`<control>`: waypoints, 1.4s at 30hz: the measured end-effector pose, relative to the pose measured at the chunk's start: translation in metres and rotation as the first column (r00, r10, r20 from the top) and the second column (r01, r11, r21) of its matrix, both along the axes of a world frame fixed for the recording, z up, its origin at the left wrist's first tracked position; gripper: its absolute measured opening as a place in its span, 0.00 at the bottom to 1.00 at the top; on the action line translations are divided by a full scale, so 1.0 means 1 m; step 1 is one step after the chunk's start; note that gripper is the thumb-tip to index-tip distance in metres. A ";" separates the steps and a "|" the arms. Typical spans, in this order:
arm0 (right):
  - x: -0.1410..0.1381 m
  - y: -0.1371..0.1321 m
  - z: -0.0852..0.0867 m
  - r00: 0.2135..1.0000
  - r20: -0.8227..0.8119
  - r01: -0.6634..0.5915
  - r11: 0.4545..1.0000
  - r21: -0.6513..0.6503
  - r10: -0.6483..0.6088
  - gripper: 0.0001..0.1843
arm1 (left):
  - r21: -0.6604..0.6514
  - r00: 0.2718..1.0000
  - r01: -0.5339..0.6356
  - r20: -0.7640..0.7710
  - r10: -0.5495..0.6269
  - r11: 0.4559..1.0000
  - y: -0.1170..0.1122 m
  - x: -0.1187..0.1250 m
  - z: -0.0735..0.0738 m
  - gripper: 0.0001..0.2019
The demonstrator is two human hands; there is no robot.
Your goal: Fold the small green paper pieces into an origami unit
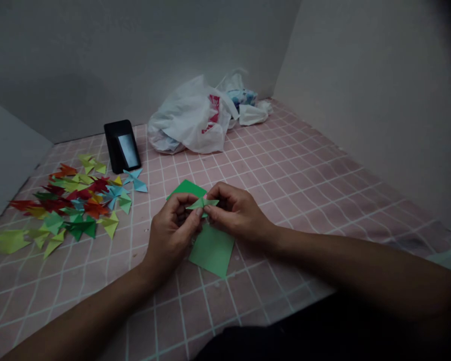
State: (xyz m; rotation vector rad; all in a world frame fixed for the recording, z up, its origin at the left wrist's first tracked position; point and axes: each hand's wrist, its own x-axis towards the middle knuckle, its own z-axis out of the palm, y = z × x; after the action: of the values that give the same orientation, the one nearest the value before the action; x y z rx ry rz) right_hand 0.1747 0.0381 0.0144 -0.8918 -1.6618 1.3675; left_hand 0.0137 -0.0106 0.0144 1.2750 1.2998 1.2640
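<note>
Between my two hands is a small light-green folded paper crane (pixel 203 203), its points spread to left and right. My left hand (pixel 175 233) pinches its left side between thumb and fingers. On the other side, the thumb and fingertips of my right hand (pixel 238 213) close on it too. Below the hands a light-green paper sheet (pixel 212 250) lies flat on the cloth. A darker green sheet (pixel 188 188) shows behind my fingers, partly covered by them.
Many-coloured folded paper cranes (pixel 80 228) are heaped at the left. Behind them a black phone-like device (pixel 122 145) leans upright. A white plastic bag (pixel 191 115) and crumpled packaging (pixel 251 114) lie by the back wall. A pink checked cloth (pixel 304 165) covers the surface.
</note>
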 end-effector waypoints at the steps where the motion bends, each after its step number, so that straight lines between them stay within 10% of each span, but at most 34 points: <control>1: 0.000 0.000 0.000 1.000 -0.006 -0.005 1.000 -0.004 0.005 0.06 | -0.009 1.000 -0.004 0.023 0.004 1.000 0.000 0.001 0.001 0.09; 42: 0.002 -0.005 0.001 1.000 -0.010 0.004 0.997 0.076 -0.003 0.05 | -0.031 1.000 -0.028 0.002 0.028 0.999 -0.002 0.003 0.007 0.04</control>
State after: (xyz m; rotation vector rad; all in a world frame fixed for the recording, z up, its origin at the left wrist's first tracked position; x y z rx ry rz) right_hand 0.1763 0.0329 0.0154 -0.8419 -1.6924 1.2959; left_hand 0.0167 -0.0122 0.0217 1.2371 1.3352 1.2596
